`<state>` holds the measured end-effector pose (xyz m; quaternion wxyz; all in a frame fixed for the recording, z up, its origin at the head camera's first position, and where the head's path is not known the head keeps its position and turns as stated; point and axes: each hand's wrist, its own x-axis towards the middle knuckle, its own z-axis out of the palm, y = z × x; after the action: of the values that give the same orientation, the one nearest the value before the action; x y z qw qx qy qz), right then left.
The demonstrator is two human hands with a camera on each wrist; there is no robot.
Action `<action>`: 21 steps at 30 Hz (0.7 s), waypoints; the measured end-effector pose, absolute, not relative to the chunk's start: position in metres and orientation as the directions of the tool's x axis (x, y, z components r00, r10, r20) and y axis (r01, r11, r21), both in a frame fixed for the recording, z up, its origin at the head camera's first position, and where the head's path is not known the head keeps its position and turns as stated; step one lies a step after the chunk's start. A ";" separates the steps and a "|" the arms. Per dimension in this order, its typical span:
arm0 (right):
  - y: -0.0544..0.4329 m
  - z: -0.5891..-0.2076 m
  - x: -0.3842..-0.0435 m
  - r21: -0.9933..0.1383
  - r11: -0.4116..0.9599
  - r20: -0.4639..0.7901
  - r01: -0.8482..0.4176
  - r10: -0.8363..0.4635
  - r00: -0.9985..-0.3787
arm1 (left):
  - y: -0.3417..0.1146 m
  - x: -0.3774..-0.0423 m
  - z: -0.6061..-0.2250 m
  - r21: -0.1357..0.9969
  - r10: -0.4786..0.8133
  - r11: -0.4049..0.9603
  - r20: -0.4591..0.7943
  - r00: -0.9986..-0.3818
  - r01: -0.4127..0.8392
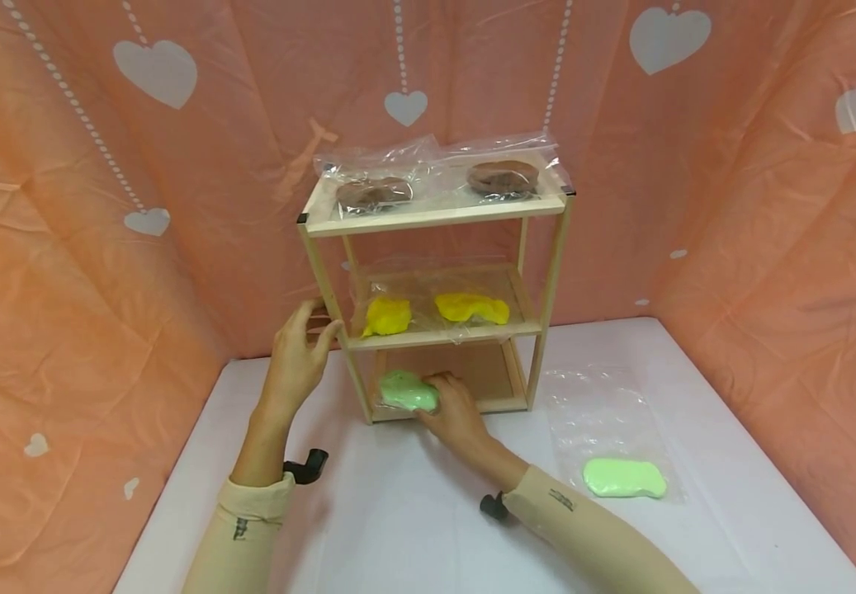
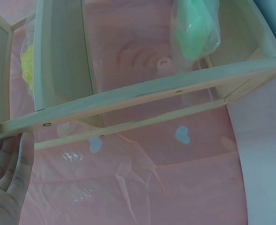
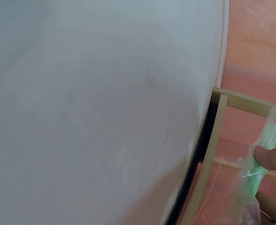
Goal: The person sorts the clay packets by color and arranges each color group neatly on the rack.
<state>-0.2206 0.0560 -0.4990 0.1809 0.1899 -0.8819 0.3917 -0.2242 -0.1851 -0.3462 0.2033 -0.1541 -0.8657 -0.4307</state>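
Observation:
A small wooden rack [image 1: 433,337] with three tiers stands on the table. At its left front post my left hand [image 1: 301,355] grips the wood between thumb and fingers; in the left wrist view the fingers [image 2: 20,164] meet the same post. My right hand [image 1: 459,417] pinches a clear bag of pale green clay [image 1: 407,391] at the left part of the bottom tier. In the right wrist view the thumb [image 3: 272,158] presses on the bagged green clay [image 3: 256,178]. Whether the bag rests on the board cannot be told.
Two bagged brown lumps [image 1: 503,178] lie on the top tier. Bagged yellow clay pieces [image 1: 472,308] lie on the middle tier. Another bag with green clay [image 1: 624,478] is flat on the white table [image 1: 398,528] at the right. Pink cloth [image 1: 249,124] with hearts hangs around.

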 end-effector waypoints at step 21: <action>0.044 -0.504 -0.235 -0.753 0.561 0.310 -0.343 -0.156 -0.938 | -0.185 -0.223 -0.347 0.676 0.096 0.584 0.492 -0.865 0.449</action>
<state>-0.2354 0.0443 -0.5043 0.1044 0.1421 -0.8774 0.4462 -0.2231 -0.1855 -0.3472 0.2064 -0.1575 -0.8658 -0.4278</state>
